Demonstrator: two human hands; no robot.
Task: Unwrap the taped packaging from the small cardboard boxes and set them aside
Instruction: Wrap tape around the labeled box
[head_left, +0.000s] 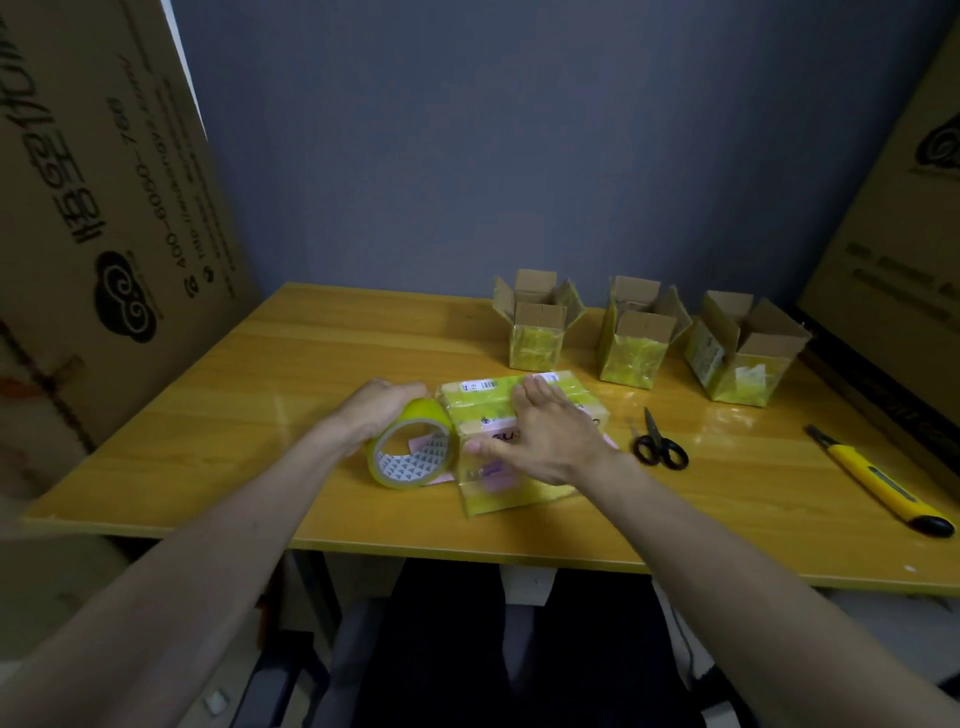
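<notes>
Right hand (545, 434) flat & open on taped box (519, 441), long axis 12-6; left hand (379, 408) at 9 holding tape roll (413, 449).

Blue-grey wall (519, 156) behind yellow wood-grain table (260, 415). Large printed cardboard cartons lean at left (93, 208) and right (893, 249). Light dim; glare patches on tabletop.

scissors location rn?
In the head view the scissors lie flat on the table, just right of the right hand and the taped package, with the yellow utility knife farther right.
</notes>
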